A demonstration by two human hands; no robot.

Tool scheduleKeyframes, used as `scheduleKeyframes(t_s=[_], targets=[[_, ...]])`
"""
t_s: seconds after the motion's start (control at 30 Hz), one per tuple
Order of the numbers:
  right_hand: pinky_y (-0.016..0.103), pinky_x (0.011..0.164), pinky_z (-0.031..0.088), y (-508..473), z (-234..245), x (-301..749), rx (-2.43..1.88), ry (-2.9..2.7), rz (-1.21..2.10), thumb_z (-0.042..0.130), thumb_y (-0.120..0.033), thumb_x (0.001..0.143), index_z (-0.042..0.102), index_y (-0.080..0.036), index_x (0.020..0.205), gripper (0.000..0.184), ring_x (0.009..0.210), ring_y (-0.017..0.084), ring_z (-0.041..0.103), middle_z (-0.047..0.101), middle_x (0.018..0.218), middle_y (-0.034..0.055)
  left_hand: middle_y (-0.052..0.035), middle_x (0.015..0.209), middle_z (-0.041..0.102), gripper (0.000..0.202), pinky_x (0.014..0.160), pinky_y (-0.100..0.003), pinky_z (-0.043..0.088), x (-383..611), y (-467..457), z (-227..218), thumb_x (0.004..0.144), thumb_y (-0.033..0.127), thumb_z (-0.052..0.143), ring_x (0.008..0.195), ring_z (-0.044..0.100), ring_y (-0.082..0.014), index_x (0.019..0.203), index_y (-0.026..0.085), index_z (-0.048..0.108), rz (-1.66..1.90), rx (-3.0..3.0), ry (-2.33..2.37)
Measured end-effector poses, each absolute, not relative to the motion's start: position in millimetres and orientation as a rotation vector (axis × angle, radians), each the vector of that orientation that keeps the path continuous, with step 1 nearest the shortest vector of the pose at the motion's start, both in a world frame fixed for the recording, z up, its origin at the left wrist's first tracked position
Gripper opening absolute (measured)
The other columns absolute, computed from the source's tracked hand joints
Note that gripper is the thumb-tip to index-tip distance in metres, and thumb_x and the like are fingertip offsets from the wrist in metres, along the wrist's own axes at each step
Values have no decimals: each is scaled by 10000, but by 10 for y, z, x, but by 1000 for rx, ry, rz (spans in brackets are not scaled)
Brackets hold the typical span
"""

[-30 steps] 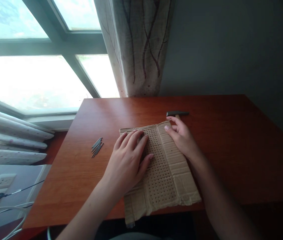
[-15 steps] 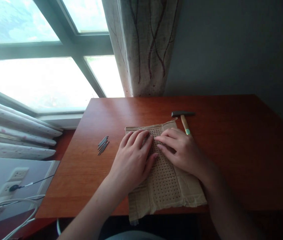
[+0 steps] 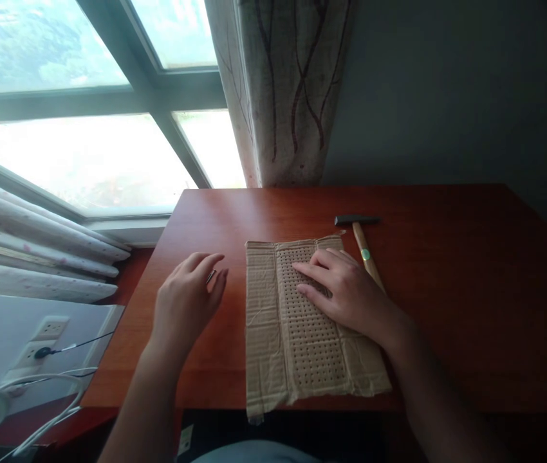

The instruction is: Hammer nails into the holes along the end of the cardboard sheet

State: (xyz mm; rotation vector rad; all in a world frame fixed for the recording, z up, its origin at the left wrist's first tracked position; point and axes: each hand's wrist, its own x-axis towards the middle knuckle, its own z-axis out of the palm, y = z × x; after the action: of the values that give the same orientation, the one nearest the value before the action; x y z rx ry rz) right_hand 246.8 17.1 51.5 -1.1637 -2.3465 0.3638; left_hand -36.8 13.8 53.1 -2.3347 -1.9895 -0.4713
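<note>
My left hand [image 3: 186, 296] is over the wooden table, left of the cardboard, with a gap between thumb and fingers. Bits of the metal nails [image 3: 210, 276] show in that gap; the hand hides the others. My right hand [image 3: 345, 283] rests on the upper right of the cardboard sheet [image 3: 264, 334], fingers stretched out and apart. Rows of small holes cover the sheet's middle panel. Just beyond that hand lies a hammer [image 3: 361, 241] with a dark head and wooden handle, partly hidden behind the wrist.
The reddish wooden table [image 3: 457, 289] ends at a front edge near my body, and the cardboard's lower left corner hangs past it. A wall socket [image 3: 44, 341] with a plug and white cables [image 3: 68, 411] is at the lower left. A curtain [image 3: 293, 96] hangs behind.
My left hand has left the cardboard and moved left over the nails, uncovering the sheet's left side and upper holes. The right hand has stayed on the cardboard.
</note>
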Motion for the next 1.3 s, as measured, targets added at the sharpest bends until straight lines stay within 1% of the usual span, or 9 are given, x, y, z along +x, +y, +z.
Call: scheduleKeyframes(t_s=[0.07,0.13,0.33,0.5,0.6,0.7,0.77,1.1,1.3], targets=[[436,857,508,170,519,2466,-1166,-2345,362,598,-314,966,693,-185,1212,294,911,237,583,635,927,77,-70,1058,715,297,657,-330,465,-545,138,467,984,402,467,895,694,-255,1073,219,683,-258,-2267,-2065],[434,852,508,172,521,2467,-1163,-2340,364,596,-311,968,697,-193,1204,284,906,236,586,638,926,77,-66,1003,711,300,610,-320,424,-647,136,413,983,411,457,854,688,-249,1007,220,688,-127,-2240,-2101],[432,862,506,179,509,2486,-1145,-2329,382,602,-300,964,694,-195,1207,280,923,236,587,641,939,73,-75,975,698,330,566,-307,363,-644,191,352,994,385,413,815,676,-239,960,222,699,53,-2253,-2098],[429,859,506,180,530,2478,-1134,-2331,384,594,-294,969,695,-182,1200,276,923,234,588,639,935,73,-78,999,694,330,573,-312,381,-624,228,352,994,391,412,817,683,-246,978,222,695,82,-2248,-2118],[430,859,508,179,543,2472,-1136,-2333,378,594,-291,969,695,-171,1202,281,922,234,585,643,934,75,-86,1053,679,317,599,-319,422,-681,198,355,989,406,420,826,687,-247,1038,220,673,20,-2231,-2144],[428,859,507,179,547,2470,-1140,-2338,369,593,-289,969,699,-161,1199,283,921,234,585,647,941,79,-112,1179,648,335,701,-346,481,-774,175,335,963,420,462,934,682,-275,1161,206,627,-63,-2220,-2136],[425,857,504,178,545,2470,-1141,-2341,365,596,-287,968,703,-153,1192,282,916,233,585,646,934,77,-123,1198,642,360,763,-366,496,-822,186,300,944,419,484,982,668,-294,1196,193,607,-73,-2234,-2143],[428,875,506,183,506,2489,-1127,-2336,371,614,-281,958,695,-150,1209,295,912,229,582,638,926,72,-69,1003,673,220,688,-310,482,-726,276,45,925,339,515,774,669,-202,974,195,674,-453,-2360,-2119],[424,881,503,184,511,2491,-1122,-2340,359,620,-279,952,699,-151,1200,290,914,229,590,640,934,74,-68,978,679,187,696,-298,475,-523,275,34,923,293,525,774,659,-198,944,195,683,-515,-2374,-2088]])
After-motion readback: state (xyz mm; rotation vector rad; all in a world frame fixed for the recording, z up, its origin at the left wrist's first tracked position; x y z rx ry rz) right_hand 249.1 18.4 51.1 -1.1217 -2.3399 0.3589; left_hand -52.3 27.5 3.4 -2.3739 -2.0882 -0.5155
